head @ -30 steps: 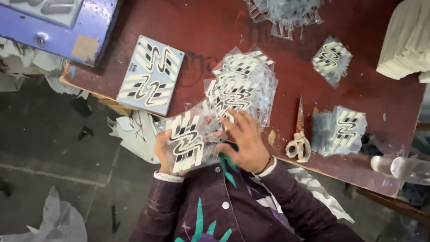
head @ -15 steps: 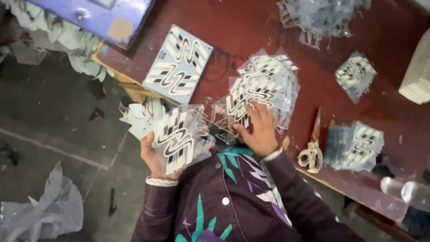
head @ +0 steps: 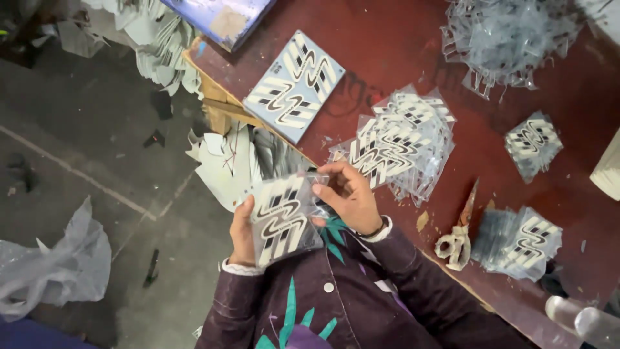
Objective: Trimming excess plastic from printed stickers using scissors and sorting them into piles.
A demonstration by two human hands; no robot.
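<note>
**Patterned sheet held between both hands, off the desk edge**

Head view. The person holds one clear-wrapped sheet (head: 284, 220), printed with black-and-white wavy bars, in front of the chest and just clear of the near edge of the red desk (head: 400, 58). The left hand (head: 243, 234) is closed on the sheet's left edge, thumb on the upper face and fingers hidden beneath. The right hand (head: 349, 197) meets the sheet at its upper right corner, fingertips pinched together on the wrapper there; whether it grips film or card cannot be told. The sheet's long axis runs from lower left to upper right, tilted toward the desk, so that the corner under the right hand is the part nearest the desk.

The fanned pile (head: 394, 142) of like sheets lies on the desk just beyond the right hand, up and to the right of it, near but not touching. The right hand is therefore the nearer to that pile; the left hand lies well apart from it, over the floor (head: 97, 161). A larger pale-blue card (head: 294, 87) with the same pattern lies flat farther up the desk. Scissors (head: 458, 236) rest to the right of the right forearm, blades pointing away from the person, and a small stack (head: 520, 242) lies just beyond them.
</note>
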